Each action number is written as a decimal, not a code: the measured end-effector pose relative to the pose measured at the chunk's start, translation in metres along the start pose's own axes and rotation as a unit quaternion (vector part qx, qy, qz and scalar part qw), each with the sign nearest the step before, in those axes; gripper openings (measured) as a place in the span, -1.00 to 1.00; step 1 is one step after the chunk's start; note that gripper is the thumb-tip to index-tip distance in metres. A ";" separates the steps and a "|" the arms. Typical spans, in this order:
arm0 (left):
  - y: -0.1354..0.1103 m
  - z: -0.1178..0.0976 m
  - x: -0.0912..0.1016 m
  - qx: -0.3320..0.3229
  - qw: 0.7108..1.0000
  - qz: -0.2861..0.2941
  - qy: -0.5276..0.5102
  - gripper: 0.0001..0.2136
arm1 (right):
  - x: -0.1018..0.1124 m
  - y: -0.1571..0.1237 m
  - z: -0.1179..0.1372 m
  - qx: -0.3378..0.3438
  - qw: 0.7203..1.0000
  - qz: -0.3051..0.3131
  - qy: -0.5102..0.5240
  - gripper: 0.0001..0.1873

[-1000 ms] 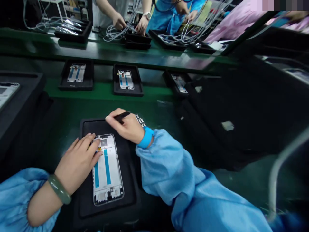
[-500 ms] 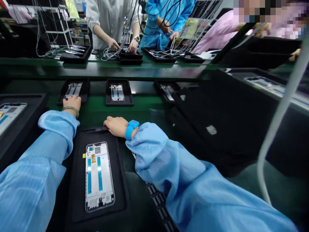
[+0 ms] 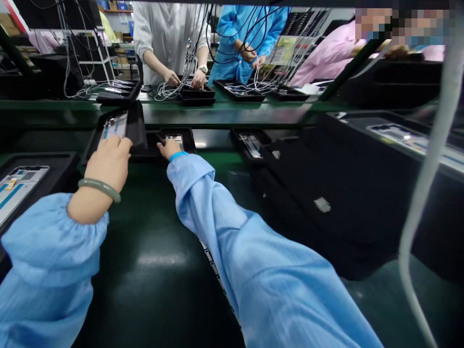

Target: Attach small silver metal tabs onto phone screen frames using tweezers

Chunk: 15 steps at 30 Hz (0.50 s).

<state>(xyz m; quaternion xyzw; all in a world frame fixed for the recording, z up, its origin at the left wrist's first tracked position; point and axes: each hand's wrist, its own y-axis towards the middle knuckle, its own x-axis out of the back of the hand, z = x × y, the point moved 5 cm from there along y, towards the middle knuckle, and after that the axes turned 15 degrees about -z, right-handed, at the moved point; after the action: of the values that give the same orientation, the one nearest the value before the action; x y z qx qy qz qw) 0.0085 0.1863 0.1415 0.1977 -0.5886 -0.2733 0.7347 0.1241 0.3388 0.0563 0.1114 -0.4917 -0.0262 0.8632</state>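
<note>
My left hand point(image 3: 108, 162), with a green bangle at its wrist, grips the near side of a black tray point(image 3: 136, 128). That tray is raised and tilted, and a silver phone frame point(image 3: 115, 126) with blue strips lies in it. Further right, my right hand point(image 3: 168, 148) has its fingers closed at a black tray edge point(image 3: 159, 137). Just past these fingers another phone frame point(image 3: 175, 139) shows in the middle tray point(image 3: 189, 139). A dark tray part point(image 3: 147, 151) sits between the two, partly covered by the raised tray.
At left stands a tray point(image 3: 65, 162) with a phone frame; another tray point(image 3: 237, 140) is right of centre. A black cloth-like heap point(image 3: 308, 193) and a white cable point(image 3: 409, 237) fill the right side. Across the bench, co-workers' hands point(image 3: 197, 77) handle trays and cables.
My left hand has lifted and tilted the far-left tray. My right hand has reached forward to the far row. The near tray with its phone frame has left its spot before me.
</note>
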 end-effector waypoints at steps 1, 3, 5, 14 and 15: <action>-0.010 -0.006 0.006 -0.018 1.000 -0.004 0.006 -0.77 | -0.003 0.001 0.002 -0.009 1.000 0.001 0.024 -0.55; -0.034 -0.018 0.017 -0.058 0.998 0.000 0.009 -0.77 | 0.001 0.002 -0.004 -0.025 0.997 0.000 0.074 -0.55; -0.063 -0.029 0.028 -0.101 0.995 0.016 0.002 -0.75 | 0.015 -0.001 -0.021 -0.038 0.992 0.005 0.123 -0.57; -0.185 -0.068 0.073 -0.257 0.962 0.018 -0.095 -0.52 | 0.067 -0.101 -0.092 -0.106 0.947 0.078 0.294 -0.57; -0.194 -0.071 0.072 -0.267 0.958 0.024 -0.102 -0.52 | 0.063 -0.116 -0.091 -0.112 0.938 0.093 0.314 -0.59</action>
<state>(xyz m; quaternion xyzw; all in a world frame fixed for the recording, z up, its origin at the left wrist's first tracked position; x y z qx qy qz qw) 0.0559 -0.0115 0.0615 -0.0486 -0.5702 -0.4215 0.7034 0.2417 0.2317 0.0390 -0.0295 -0.1978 0.0358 0.9791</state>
